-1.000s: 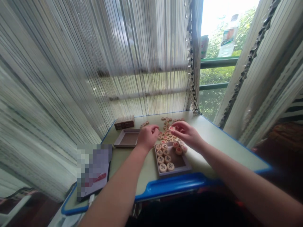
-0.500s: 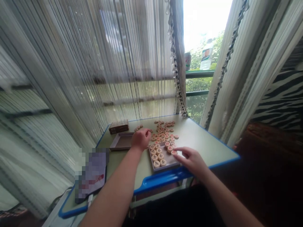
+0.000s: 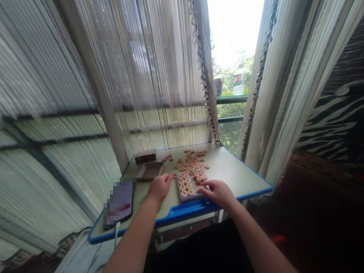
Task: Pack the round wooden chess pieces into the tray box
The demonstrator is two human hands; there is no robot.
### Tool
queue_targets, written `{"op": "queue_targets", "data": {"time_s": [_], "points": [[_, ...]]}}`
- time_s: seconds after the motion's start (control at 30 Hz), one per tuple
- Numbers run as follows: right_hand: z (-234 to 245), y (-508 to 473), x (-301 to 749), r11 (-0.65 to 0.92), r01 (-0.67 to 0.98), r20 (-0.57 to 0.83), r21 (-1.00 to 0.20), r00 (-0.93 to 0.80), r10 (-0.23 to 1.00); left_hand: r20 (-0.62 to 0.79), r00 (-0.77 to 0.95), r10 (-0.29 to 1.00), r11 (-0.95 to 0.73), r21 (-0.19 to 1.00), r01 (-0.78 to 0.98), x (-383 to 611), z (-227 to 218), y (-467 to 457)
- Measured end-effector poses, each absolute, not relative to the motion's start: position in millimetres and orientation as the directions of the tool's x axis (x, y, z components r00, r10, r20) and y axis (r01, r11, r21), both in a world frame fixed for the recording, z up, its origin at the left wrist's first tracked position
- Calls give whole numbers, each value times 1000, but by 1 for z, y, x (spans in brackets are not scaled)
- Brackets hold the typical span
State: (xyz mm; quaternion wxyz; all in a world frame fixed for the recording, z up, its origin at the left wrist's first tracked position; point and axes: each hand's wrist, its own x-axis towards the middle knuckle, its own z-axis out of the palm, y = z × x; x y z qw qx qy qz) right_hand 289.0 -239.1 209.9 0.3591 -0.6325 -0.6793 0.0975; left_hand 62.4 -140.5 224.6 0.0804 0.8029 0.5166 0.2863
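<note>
Right hand (image 3: 217,192): fingers loosely open at the tray (image 3: 179,190), nothing held that I can see
Left hand (image 3: 160,187): curled, can't tell if it's holding anything
Next: grab the loose xiangqi pieces (image 3: 193,163)

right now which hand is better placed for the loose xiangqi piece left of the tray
Probably the left hand: its fingertips nearly reach that piece, while the right hand is across the tray.

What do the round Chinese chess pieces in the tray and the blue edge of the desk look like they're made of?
The round Chinese chess pieces look like pale wood with a smooth finish, going by their warm tan colour, though the grain is too small to make out. The desk's blue edge looks like glossy moulded plastic, judging by its shine and rounded shape.
</note>
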Motion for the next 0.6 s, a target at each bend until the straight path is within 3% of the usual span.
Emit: {"op": "queue_targets", "data": {"time_s": [0.17, 0.3, 0.6], "points": [[205, -244, 289, 184, 817, 401, -546, 62, 914, 385, 201, 901, -385, 494, 780, 62, 218, -138], [203, -248, 292, 271, 795, 455, -542, 6, 891, 381, 191, 905, -374, 495, 785, 62, 216, -134], [204, -252, 295, 275, 822, 407, -499, -57, 911, 357, 201, 912, -366, 488, 792, 62, 217, -135]]}}
